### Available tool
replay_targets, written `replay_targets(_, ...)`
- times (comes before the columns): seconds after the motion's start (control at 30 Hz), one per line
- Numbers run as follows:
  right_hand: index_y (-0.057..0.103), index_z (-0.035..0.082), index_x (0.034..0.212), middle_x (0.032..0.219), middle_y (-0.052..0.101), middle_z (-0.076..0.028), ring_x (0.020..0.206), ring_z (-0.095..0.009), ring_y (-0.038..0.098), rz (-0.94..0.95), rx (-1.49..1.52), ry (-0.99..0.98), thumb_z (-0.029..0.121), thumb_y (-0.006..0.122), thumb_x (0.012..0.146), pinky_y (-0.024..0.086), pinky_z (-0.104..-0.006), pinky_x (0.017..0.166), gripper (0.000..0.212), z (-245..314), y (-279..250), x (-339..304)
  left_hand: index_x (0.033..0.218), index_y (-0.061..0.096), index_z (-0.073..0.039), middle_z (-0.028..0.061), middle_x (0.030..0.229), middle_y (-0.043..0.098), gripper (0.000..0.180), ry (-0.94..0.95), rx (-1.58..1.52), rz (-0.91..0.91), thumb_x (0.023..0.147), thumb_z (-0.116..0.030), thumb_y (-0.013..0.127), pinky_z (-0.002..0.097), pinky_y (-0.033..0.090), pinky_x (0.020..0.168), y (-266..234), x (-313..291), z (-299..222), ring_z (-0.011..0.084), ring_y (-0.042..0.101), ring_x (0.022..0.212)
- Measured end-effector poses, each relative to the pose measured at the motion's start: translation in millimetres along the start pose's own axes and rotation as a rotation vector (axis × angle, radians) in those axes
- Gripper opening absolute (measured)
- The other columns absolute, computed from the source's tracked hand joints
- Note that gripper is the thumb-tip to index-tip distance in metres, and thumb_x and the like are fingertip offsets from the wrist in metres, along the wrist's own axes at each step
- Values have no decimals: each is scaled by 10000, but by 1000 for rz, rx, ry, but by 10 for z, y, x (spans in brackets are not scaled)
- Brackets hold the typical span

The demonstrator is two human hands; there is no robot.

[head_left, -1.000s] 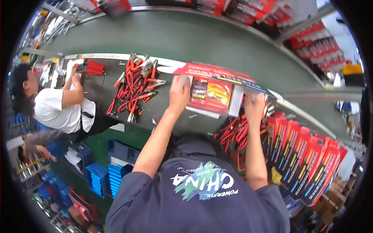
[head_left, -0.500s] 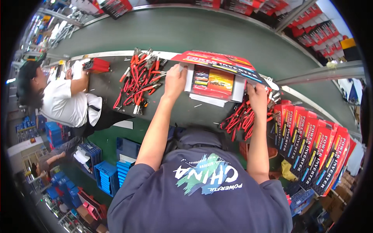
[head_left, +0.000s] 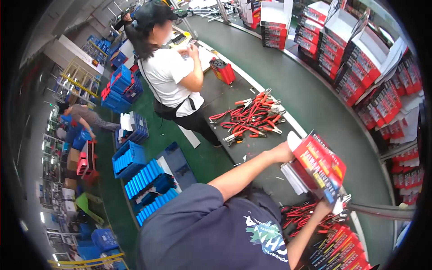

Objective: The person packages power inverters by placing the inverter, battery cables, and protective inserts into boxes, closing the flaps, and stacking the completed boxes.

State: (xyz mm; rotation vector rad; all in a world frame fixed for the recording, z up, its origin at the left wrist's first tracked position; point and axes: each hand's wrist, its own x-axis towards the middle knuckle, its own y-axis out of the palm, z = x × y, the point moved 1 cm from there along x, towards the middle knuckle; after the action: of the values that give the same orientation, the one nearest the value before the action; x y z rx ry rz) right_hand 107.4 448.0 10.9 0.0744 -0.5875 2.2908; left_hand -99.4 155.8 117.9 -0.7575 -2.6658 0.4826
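A red, black and white cardboard box (head_left: 318, 164) is held between my two hands above the workbench. My left hand (head_left: 282, 152) grips its far left end by a white flap, fingers partly hidden behind the card. At the opposite end, my right hand (head_left: 322, 209) is closed on the near corner. The printed lid panel faces up and hides the inside. White sheets (head_left: 294, 179) lie beside the box on the bench. Close to my right hand lies a pile of red and black clamp cables (head_left: 299, 218). A second pile of clamp cables (head_left: 255, 112) lies past my left hand.
A row of printed boxes (head_left: 337, 247) stands at the lower right. A co-worker (head_left: 168, 67) in a white top stands at the bench near a red device (head_left: 222, 71). Stacked open boxes (head_left: 346, 49) line the far side. Blue crates (head_left: 128, 159) stand on the floor at left.
The view has swung left, bringing the co-worker and floor crates further in. Both hands stay on the box; its lid panel now covers the contents seen before.
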Motion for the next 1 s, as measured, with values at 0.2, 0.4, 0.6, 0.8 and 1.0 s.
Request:
replay_targets(0.2, 569, -77, 1289, 1227, 647, -187, 1102, -273, 615, 285, -145, 37, 13, 582, 902, 455, -393, 1004, 397, 439, -244, -122, 1311, 605, -58, 109, 1195, 684, 392, -347, 33, 137, 952, -215, 589, 339, 501, 953, -1066, 215, 271, 181, 635, 1104)
replay_targets(0.4, 555, -89, 1347, 1297, 639, -200, 1153, -267, 622, 426, -123, 29, 41, 597, 937, 464, -366, 1012, 433, 522, -817, 356, 1478, 488, -101, 131, 1467, 529, 559, -8, -69, 83, 984, -350, 570, 349, 499, 1008, -1281, 545, -1074, 210, 638, 1112)
replay_targets(0.6, 596, -70, 1315, 1204, 691, -189, 1086, -242, 669, 241, -164, 215, 110, 528, 1036, 520, -351, 964, 340, 1009, -1345, 963, 1246, 585, 56, 250, 1261, 575, 597, -129, 508, 461, 856, -394, 627, 469, 396, 1042, -345, 290, -865, 386, 538, 1181)
replay_targets(0.8, 513, -44, 1404, 1502, 464, -216, 1421, -299, 416, 606, -259, -159, 60, 567, 971, 315, -414, 1165, 448, 2150, -699, 834, 1324, 503, 139, 331, 1334, 515, 722, -144, 606, 323, 852, -392, 636, 473, 344, 1095, -162, 260, -956, 417, 493, 1242)
replay_targets(1.0, 243, -92, 1531, 1608, 127, -353, 1511, -470, 139, 681, -669, -47, 195, 486, 1014, 143, -481, 1237, 639, 1059, 129, 256, 1429, 365, 170, 448, 1489, 280, 926, -314, 576, 351, 830, -456, 693, 628, 232, 1160, 325, 209, -634, 611, 280, 1394)
